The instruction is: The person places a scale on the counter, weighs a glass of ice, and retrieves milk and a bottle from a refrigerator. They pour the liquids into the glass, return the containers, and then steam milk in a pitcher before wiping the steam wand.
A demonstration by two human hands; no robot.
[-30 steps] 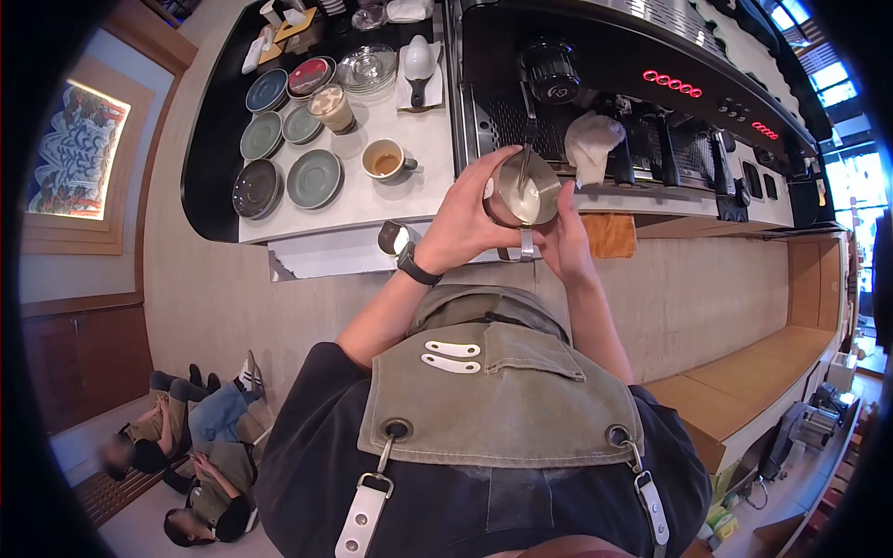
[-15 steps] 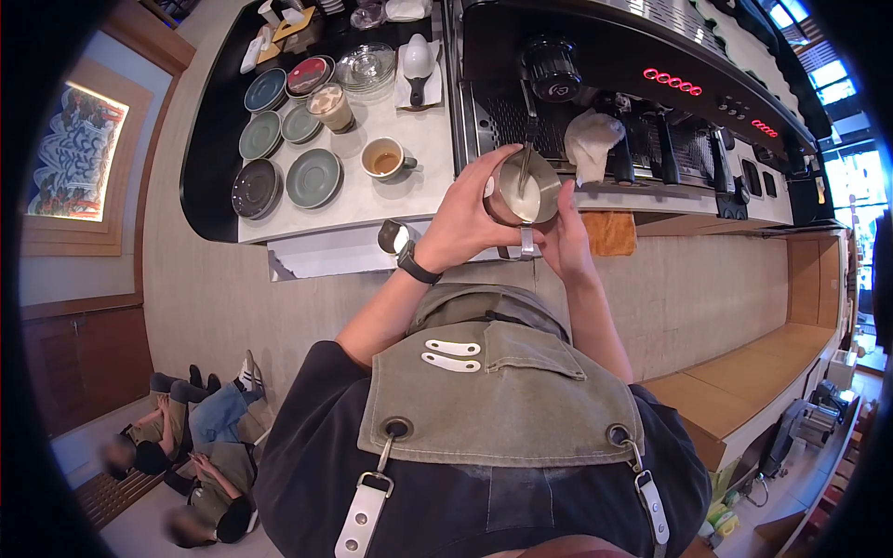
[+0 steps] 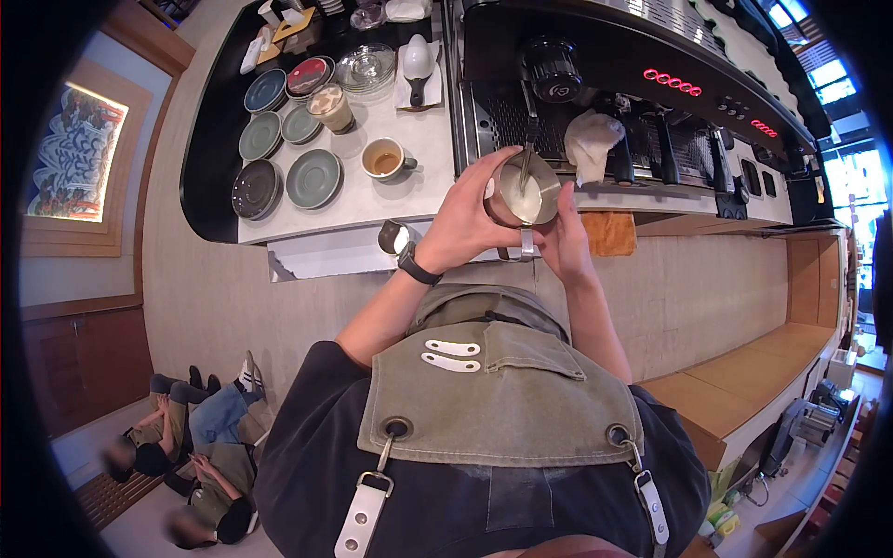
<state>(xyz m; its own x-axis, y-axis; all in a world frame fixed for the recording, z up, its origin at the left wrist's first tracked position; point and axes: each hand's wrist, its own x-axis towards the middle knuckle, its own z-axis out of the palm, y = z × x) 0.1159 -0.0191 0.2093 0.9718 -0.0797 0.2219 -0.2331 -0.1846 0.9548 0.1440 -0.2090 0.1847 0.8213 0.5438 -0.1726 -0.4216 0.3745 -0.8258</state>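
Note:
Between my two hands is a stainless-steel milk pitcher point(image 3: 546, 192), its handle pointing toward me. White milk point(image 3: 526, 203) swirls inside, and the tip of a steam wand point(image 3: 527, 164) reaches down into it. My left hand point(image 3: 468, 212) wraps the pitcher's left side, fingers and thumb closed around it. Against the right side rests my right hand point(image 3: 566, 238), thumb up along the wall; its other fingers are partly hidden behind the pitcher. Left of them, a cup of coffee point(image 3: 382, 160) stands on the counter, and a second small metal pitcher point(image 3: 393, 238) sits near my left wrist.
The espresso machine point(image 3: 642, 112) fills the right, with a white cloth point(image 3: 593, 144) on its front and an orange cloth point(image 3: 610, 233) hanging below. Saucers point(image 3: 314, 178), a filled glass point(image 3: 331, 109) and glass plates point(image 3: 366, 69) occupy the left counter. Two people point(image 3: 209, 465) sit at lower left.
The milk's surface in the pitcher has shifted, with its white area looking different around the wand. Both hands and the pitcher stay almost exactly where they were.

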